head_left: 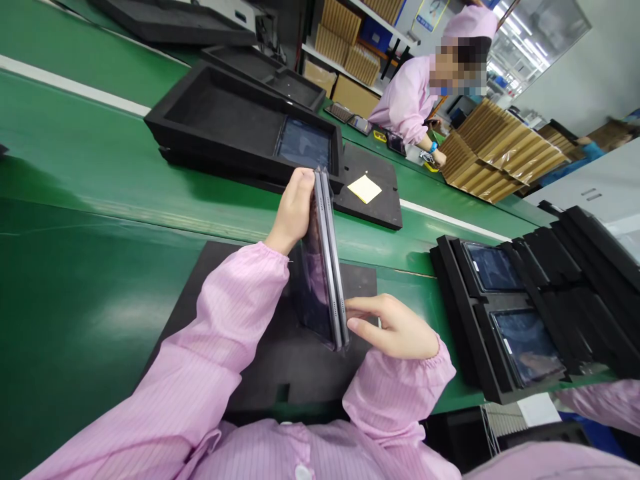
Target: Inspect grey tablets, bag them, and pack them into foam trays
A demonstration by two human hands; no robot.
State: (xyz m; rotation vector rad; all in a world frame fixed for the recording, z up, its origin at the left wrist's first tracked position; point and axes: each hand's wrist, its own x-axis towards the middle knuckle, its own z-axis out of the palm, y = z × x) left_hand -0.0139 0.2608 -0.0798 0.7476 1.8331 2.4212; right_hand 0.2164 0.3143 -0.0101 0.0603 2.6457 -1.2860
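Observation:
Two thin tablets point(325, 260) stand on edge side by side, pressed together, above a black foam mat point(260, 373). Clear film shows around their edges, and the dark screen of the left one faces left. My left hand point(298, 207) is closed around their upper end. At the lower right side of the pair, my right hand point(397, 325) touches the outer face with fingertips, its fingers stretched out and apart. Behind the tablets sits a black foam tray point(215, 160) with another tablet point(305, 143) lying at its right end.
A yellow note point(365, 189) lies on a black foam board point(390, 213). On the right, a black foam tray point(453, 313) holds two tablets point(527, 343). Across the green bench point(65, 280), a co-worker point(407, 93) in pink works beside stacked cardboard dividers point(500, 150). Another pink sleeve point(605, 403) shows at right.

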